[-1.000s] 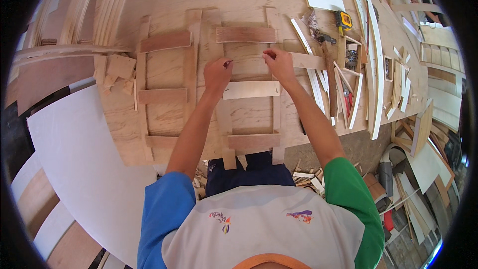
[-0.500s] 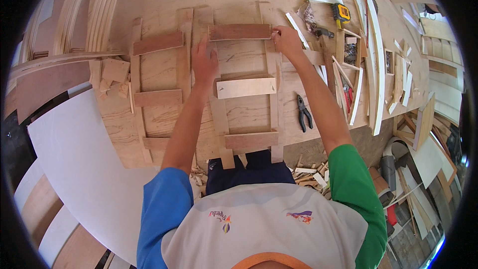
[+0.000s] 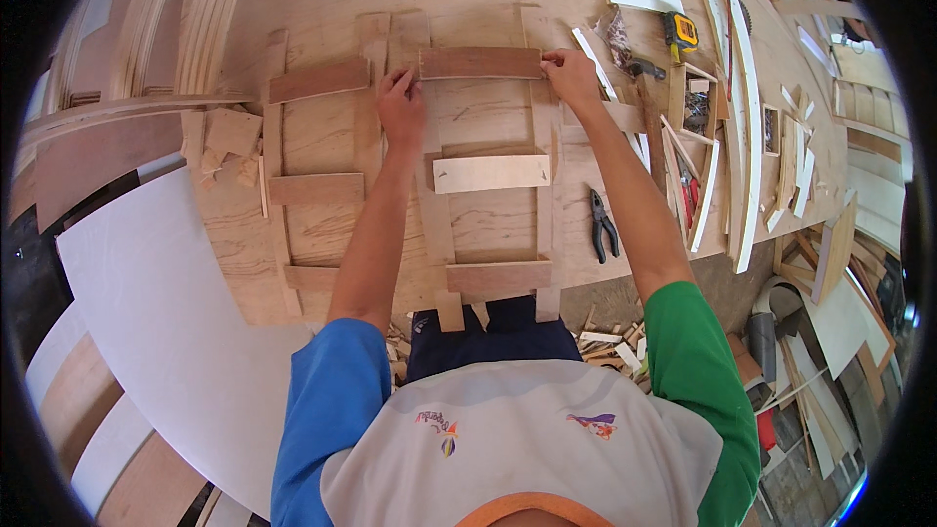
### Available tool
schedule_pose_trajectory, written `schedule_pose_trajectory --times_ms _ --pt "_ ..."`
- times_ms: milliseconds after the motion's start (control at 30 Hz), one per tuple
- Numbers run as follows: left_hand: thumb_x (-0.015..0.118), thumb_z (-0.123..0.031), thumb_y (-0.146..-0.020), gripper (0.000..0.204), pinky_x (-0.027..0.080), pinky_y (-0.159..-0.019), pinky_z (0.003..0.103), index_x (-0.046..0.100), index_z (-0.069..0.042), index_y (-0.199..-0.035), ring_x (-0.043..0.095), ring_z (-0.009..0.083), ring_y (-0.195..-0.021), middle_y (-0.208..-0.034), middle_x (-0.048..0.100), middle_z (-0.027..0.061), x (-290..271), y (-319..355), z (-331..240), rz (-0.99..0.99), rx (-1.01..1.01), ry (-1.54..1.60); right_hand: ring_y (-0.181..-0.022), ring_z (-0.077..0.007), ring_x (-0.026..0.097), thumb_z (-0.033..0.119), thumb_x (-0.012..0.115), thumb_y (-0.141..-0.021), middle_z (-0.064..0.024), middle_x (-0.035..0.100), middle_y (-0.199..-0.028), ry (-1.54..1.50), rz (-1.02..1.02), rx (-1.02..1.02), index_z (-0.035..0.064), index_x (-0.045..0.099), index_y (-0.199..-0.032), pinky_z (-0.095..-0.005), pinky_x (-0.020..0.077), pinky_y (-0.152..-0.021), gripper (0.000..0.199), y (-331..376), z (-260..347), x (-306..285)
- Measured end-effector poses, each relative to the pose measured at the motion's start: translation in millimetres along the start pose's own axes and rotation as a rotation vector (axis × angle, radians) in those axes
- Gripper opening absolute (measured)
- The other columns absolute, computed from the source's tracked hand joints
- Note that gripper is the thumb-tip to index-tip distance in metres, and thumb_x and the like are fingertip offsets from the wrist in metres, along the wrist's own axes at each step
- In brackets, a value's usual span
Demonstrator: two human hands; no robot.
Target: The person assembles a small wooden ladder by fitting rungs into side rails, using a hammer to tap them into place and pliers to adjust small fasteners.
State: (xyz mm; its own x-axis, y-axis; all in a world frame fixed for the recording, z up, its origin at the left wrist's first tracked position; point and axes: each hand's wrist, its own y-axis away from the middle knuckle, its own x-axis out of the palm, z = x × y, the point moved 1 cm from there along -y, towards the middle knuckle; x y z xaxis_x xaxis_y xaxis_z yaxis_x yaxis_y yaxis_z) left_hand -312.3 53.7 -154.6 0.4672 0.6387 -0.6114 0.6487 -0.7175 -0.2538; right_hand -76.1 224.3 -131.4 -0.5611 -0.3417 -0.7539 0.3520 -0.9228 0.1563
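A reddish-brown wooden slat [image 3: 480, 63] lies across the far part of a ladder-like frame of two long wooden strips [image 3: 436, 220]. At its left end my left hand [image 3: 401, 107] has its fingers curled and pinched against the edge. My right hand [image 3: 572, 78] grips the right end between thumb and fingers. Nearer to me, a pale slat [image 3: 492, 174] with two dark marks crosses the same strips, and a brown slat [image 3: 499, 276] crosses them close to the table's front edge. A second, similar frame with brown slats [image 3: 317, 188] lies to the left.
Black-handled pliers [image 3: 603, 226] lie right of the frame. Beyond them are a hammer [image 3: 644, 102], a yellow-black tape measure [image 3: 680, 32] and a small wooden box of nails [image 3: 697, 107]. Long strips [image 3: 215, 20] are stacked at far left; wood scraps [image 3: 234, 137] sit below.
My left hand's fingers, stretched out before, are now curled in at the slat's left end. My right hand stays at the right end. The whole view has shifted slightly.
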Motion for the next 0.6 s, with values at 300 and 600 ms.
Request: schedule_pose_trajectory --times_ms 300,600 --pt "0.065 -0.005 -0.083 0.017 0.049 -0.074 0.032 0.071 0.000 -0.098 0.062 0.0239 -0.083 -0.098 0.064 0.0128 -5 -5 -11 0.042 -0.100 0.065 -0.083 -0.0297 0.068 0.022 0.068 -0.076 -0.0141 0.071 -0.087 -0.011 -0.028 -0.005 0.0078 0.075 -0.092 -0.0378 0.0522 -0.078 0.022 1 1 2" --pt "0.067 -0.009 -0.084 0.016 0.049 -0.077 0.030 0.073 -0.002 -0.097 0.062 0.0215 -0.089 -0.099 0.066 0.0109 -2 -4 -14 0.008 -0.137 0.097 -0.079 -0.0296 0.069 0.022 0.068 -0.076 -0.0143 0.071 -0.086 -0.048 -0.070 0.007 0.0090 0.075 -0.091 -0.0376 0.0530 -0.076 0.021 2 -4 6"
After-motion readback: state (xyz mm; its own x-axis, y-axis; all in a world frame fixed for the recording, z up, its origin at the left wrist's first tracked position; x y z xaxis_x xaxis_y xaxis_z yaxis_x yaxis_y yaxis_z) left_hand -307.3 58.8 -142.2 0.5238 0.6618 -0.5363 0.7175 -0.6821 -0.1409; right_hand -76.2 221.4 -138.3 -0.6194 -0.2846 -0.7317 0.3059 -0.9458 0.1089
